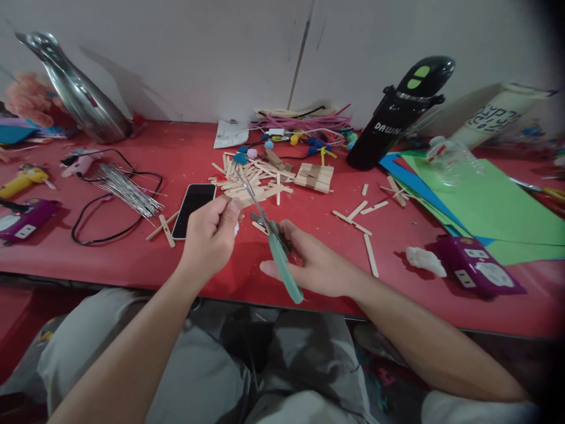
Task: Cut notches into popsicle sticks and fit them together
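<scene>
My right hand (315,259) holds a pair of scissors (282,265) with pale green handles. Their long blades slant up and away, with the tips over a pile of wooden craft sticks (251,174). The thumb sits apart from the fingers, along the near handle. To the left of the blades, my left hand (212,232) is closed in a pinch; a small whitish bit shows at its fingers, too hidden to name. Behind my left hand lies a phone (192,203) with a dark screen. A small bundle of sticks (314,176) rests beyond my right hand.
Loose sticks (371,254) are scattered at right, near a crumpled white lump (424,261) and a purple box (479,268). A black bottle (384,126) leans at the wall beside green paper (494,206). Metal wires (130,191), a black cable and a steel jug (86,97) are at left.
</scene>
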Available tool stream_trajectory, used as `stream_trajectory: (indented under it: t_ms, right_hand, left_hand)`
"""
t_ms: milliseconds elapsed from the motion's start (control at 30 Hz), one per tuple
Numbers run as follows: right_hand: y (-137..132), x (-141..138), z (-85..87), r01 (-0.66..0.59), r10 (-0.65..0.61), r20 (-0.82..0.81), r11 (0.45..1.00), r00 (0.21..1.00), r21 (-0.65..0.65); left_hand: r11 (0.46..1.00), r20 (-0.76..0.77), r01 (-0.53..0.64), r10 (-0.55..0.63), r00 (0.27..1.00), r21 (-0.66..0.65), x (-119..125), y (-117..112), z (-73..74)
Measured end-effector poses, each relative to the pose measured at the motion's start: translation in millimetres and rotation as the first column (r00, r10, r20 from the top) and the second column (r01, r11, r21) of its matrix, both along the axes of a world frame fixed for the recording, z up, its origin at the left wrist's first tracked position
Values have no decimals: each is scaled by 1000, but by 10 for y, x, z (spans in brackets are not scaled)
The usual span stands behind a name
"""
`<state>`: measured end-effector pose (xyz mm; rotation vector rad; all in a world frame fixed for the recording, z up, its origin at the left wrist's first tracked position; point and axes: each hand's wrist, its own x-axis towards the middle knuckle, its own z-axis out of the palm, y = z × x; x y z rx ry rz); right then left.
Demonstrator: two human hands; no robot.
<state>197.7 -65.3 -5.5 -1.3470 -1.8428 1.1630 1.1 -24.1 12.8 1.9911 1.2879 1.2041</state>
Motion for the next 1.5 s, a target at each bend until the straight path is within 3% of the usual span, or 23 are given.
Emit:
stream_trajectory:
  t_ms: [100,267,333,533,700,1033,1500]
  right_hand:
    - [18,14,-20,-68,67,-26,997,997,-23]
    - [8,19,-41,-108,107,-27,992,994,-68]
    - [-2,19,-50,-105,106,3,993,994,-56]
    - [7,30,-75,-122,122,11,992,992,10]
    - [12,16,-89,-146,146,-35,989,989,14]
    - [3,-93,-81,-41,33,-186,998,982,-41]
    - [-16,-97,-148,69,-73,-94,997,993,-44]
  left_hand:
    - [998,-19,55,-55,998,8,5,-8,12]
    - [967,-176,73,-30,984,242,-15,-42,11]
    - [958,-198,81,-26,980,276,-24,-51,11]
    - [973,-152,106,-75,986,206,-27,-76,40]
    - [986,-95,21,-5,995,163,-69,-74,60]
    - [989,11,-71,70,997,127,-150,-51,126]
    - [985,8,-94,94,996,142,-193,-57,162]
